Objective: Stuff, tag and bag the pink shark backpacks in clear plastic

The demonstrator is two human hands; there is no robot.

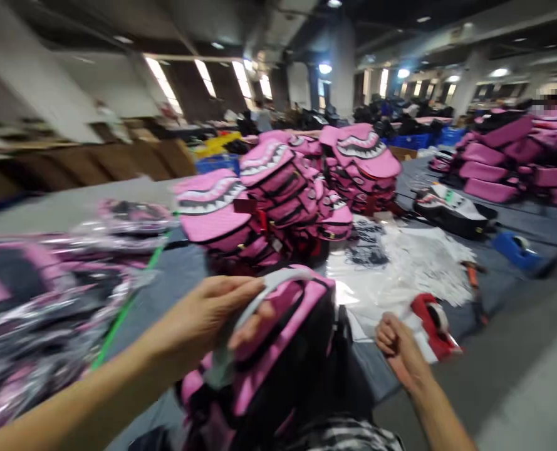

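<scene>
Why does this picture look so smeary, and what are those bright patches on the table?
Head view: motion blur smears everything, worst on the bagged backpacks at left; ceiling lights glare off the clear plastic sheets; the left hand on the pink backpack is soft-edged too.

Your left hand [207, 316] grips a pale strap [264, 291] at the top of the pink and black backpack [278, 357] standing in front of you, thumb and fingers pinched round it. Your right hand [398, 347] is curled into a loose fist just beside the backpack's right edge; whether it holds anything cannot be told. Stacked pink backpacks [278, 200] stand behind on the grey table [517, 376]. Bagged backpacks [47, 300] lie left. A red tape dispenser [431, 322] sits near your right hand.
</scene>
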